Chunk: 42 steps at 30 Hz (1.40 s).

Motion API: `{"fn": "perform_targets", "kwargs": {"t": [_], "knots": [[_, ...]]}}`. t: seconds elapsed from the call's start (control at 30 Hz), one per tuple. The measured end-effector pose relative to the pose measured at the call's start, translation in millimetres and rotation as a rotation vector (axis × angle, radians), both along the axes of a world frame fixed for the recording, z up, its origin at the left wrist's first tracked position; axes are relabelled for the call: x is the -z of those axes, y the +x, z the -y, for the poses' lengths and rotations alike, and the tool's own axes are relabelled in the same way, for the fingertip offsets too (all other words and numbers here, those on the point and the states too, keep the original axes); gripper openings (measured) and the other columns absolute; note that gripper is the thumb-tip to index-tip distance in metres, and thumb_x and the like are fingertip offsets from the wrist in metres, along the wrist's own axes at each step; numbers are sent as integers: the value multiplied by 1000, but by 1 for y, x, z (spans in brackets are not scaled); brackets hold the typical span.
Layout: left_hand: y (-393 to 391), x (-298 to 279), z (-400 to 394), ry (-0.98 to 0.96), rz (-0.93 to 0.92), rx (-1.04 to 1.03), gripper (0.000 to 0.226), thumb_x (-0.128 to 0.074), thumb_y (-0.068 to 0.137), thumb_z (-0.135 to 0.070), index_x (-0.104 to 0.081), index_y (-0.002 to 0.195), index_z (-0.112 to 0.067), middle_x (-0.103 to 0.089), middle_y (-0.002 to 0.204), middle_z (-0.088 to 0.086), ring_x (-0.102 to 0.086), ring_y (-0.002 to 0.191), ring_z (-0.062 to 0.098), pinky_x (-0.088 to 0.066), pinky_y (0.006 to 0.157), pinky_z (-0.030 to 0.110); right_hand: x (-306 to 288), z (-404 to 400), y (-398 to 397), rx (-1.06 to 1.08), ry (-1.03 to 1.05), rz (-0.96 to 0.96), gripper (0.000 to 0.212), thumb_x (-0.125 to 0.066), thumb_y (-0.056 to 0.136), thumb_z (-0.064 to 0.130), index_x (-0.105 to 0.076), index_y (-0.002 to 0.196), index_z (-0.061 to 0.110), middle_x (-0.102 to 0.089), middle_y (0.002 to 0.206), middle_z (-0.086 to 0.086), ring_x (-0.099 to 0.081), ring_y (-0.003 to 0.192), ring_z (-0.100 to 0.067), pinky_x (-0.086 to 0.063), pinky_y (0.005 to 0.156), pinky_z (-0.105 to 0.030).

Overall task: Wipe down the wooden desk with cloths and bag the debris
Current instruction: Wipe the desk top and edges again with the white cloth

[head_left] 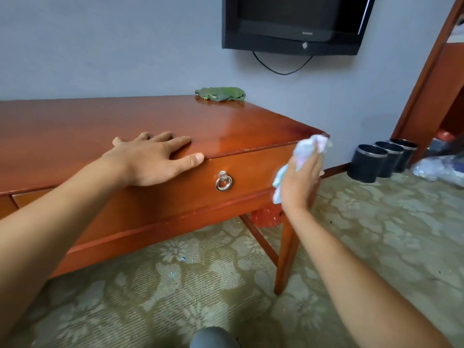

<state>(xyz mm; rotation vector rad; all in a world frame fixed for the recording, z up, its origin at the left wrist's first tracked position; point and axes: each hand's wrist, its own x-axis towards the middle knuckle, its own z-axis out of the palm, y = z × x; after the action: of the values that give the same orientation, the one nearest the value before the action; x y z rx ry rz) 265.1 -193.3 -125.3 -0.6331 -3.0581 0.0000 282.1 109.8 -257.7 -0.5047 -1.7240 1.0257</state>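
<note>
Biggest thing in the room is the desk point(105, 126), long glossy red-brown wood running along the grey wall, one drawer front facing us with a ring pull point(223, 181). Heavy, stiff, not going anywhere, and that varnish looks slick, so a cloth should glide over it easily.

Left hand point(153, 159) lies flat on the top near the front edge, fingers straight and spread, thumb along the lip. It isn't gripping anything, just bracing by the look of it.

Right hand point(300, 183) is at the desk's right front corner, pressing a pale cloth point(307, 150) against the drawer front. Palm faces away from us, so I can't tell if the fingers are actually wrapped around the cloth or just pushing it flat. The cloth is soft and floppy, bunched above and below the hand; I'd wad it into the palm so it doesn't slide out on the varnish.

Second cloth, a green one point(221, 94), sits crumpled at the far back of the top by the wall.

Other stuff: TV point(296, 21) mounted above, three black bins point(369, 164) on the carpet to the right, some clear plastic point(437, 169) past them, maybe the bag. Something red point(266, 217) under the desk behind the leg point(286, 252), and that leg would get in the way of reaching it.
</note>
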Motion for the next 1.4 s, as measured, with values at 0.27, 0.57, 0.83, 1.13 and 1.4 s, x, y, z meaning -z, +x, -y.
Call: {"fn": "perform_targets", "kwargs": {"t": [0.27,0.57,0.83,1.13,1.4], "knots": [[2,0,2,14,-17,6,110,7,56,-108,-3,156,-63,-5,171,-21,-9,160,22,-13,122,68,5,-17,15,-226,338,69,67,-51,107,17,-19,164,31,-1,175,2,0,161,-16,-6,126,-17],[3,-3,-2,77,-97,38,97,-3,71,-101,-23,156,-57,-24,169,-17,-27,155,25,-28,119,60,-6,36,2,-68,-109,-107,72,-39,98,48,-27,163,21,-23,171,-9,-19,159,-22,-20,128,-50],[10,-19,21,521,-42,49,48,-42,81,-57,-75,93,-25,-72,84,-4,-63,89,29,-49,89,36,33,157,32,-400,483,-96,55,-52,103,16,-43,157,26,-16,169,8,-13,159,-25,-22,125,-57],[26,2,62,79,-231,-45,73,-9,92,-84,-33,154,-52,-35,163,-22,-39,149,22,-38,111,49,5,106,26,-273,66,-90,63,-43,98,30,-32,160,29,-24,170,-5,-14,159,-26,-15,128,-47],[26,0,60,88,-213,-54,67,-15,92,-82,-36,150,-58,-37,162,-19,-42,147,26,-39,109,48,53,191,34,-379,1045,-215,46,-45,106,1,-65,141,23,-56,150,-11,-42,147,-33,-31,117,-66]]}}
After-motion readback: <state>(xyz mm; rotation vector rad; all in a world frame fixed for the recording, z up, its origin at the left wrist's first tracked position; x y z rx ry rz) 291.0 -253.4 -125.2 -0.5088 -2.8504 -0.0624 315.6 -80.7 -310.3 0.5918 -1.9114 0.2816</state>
